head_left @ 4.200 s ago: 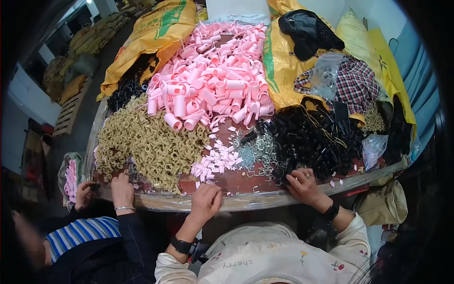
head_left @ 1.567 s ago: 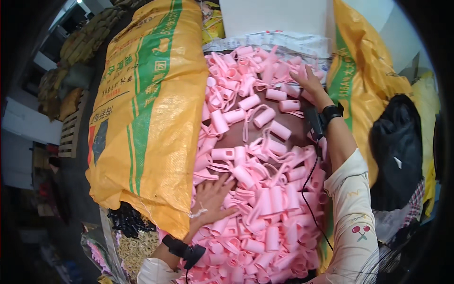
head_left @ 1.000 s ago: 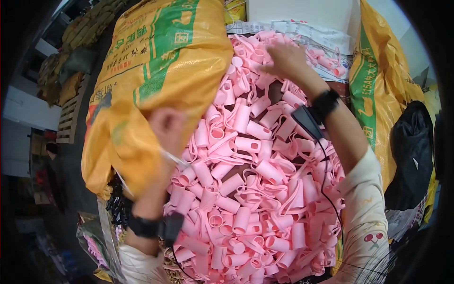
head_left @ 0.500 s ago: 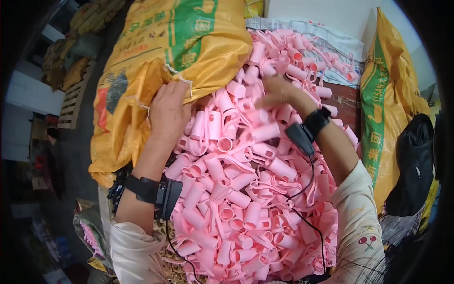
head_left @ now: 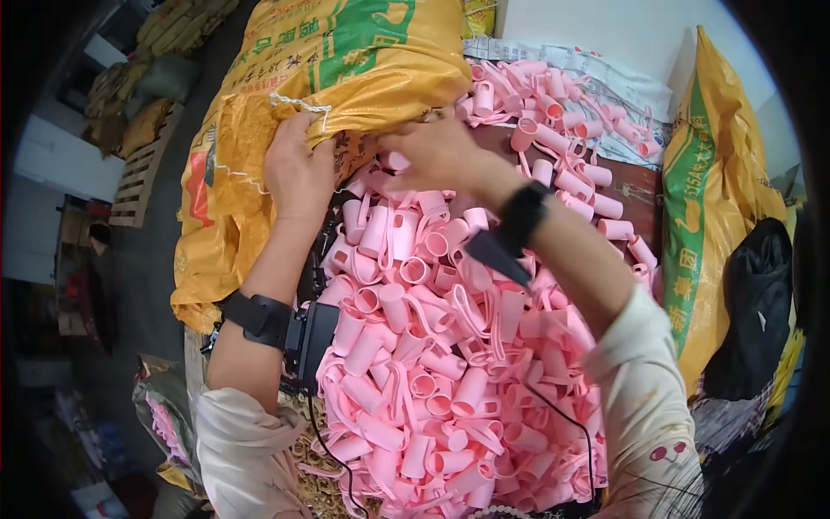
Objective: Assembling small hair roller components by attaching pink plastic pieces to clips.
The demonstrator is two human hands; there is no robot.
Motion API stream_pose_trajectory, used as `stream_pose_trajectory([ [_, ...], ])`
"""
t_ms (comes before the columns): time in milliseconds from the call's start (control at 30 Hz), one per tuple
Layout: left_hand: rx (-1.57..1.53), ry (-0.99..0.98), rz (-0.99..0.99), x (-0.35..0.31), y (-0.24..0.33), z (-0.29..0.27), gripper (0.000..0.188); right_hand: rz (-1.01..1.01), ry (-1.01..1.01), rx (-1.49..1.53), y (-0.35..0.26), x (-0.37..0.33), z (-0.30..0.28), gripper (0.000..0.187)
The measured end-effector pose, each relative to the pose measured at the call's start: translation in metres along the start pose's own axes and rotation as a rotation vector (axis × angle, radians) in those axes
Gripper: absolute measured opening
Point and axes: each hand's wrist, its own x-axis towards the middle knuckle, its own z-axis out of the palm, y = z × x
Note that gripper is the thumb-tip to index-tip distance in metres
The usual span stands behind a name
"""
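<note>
A large yellow woven sack (head_left: 380, 95) with green print lies at the upper left, its mouth toward me. My left hand (head_left: 298, 169) is closed on the sack's mouth edge, where white stitching thread hangs loose. Under the front of the sack, my right hand (head_left: 432, 156) reaches leftward at the opening, fingers apart, over some pink pieces; it is slightly blurred. Below both hands spreads a big heap of pink plastic tubes with strap-like loops (head_left: 432, 381). What is inside the sack is mostly hidden.
Another yellow sack (head_left: 718, 199) stands upright at the right, with a black bag (head_left: 759, 303) beside it. More pink pieces lie on a white printed sheet (head_left: 588, 73) at the back. Black cables from my wrist devices cross the heap. Golden small parts (head_left: 324, 458) show at the lower left.
My right hand has moved left from the heap to the sack's mouth. The sack's front edge is lifted somewhat, and my left hand has risen slightly with it.
</note>
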Motion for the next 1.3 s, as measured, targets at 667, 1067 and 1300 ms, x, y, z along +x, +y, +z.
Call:
stream_pose_trajectory([
  [667,-0.250,-0.497,-0.123,-0.136,0.001,-0.018,0.080,-0.152,-0.731,0.563,0.004,-0.152,-0.050,0.055],
  [1067,0.065,-0.766,0.020,-0.135,0.011,-0.010,0.096,0.738,0.306,-0.160,0.172,-0.051,0.040,0.050],
  [1300,0.129,-0.833,-0.027,-0.131,0.014,-0.021,0.097,0.326,-0.038,0.178,0.196,-0.051,0.063,0.043],
])
